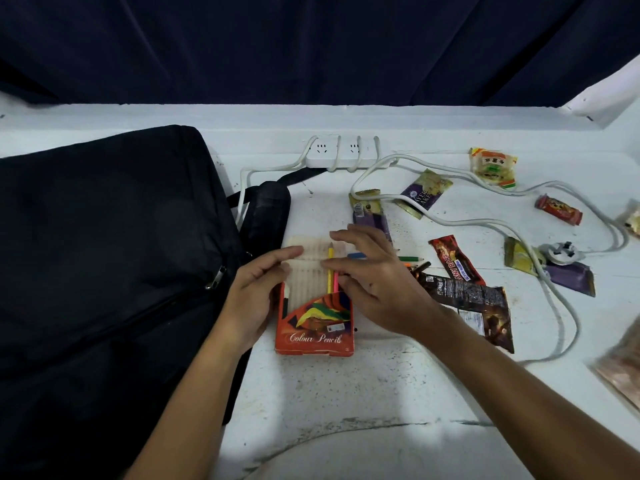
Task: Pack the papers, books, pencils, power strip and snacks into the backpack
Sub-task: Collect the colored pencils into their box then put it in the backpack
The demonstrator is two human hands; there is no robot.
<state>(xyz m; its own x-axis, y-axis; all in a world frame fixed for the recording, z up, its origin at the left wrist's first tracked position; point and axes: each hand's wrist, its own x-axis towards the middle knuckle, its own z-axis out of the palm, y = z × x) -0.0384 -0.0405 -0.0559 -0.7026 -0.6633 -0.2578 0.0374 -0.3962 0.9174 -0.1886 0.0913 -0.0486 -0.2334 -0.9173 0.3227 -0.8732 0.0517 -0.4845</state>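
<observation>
An orange "Colour Pencils" box (315,334) lies on the white table beside the black backpack (104,254). Its pale ribbed tray (308,268) is slid out, with a yellow pencil (330,282) and a pink pencil (335,284) in it. My left hand (252,296) grips the box's left side, thumb on the tray. My right hand (374,282) hovers over the tray's right part with fingers spread, thumb touching the yellow pencil. Loose pencils (410,259) lie behind my right hand. The white power strip (341,152) sits at the back, its cord (568,306) looping right.
Snack packs are scattered on the right: a dark wrapper (474,303), a red bar (455,261), purple packs (424,194), a yellow-white pack (493,166) and a small red one (558,209). The plug (561,252) lies among them. A dark curtain hangs behind the table.
</observation>
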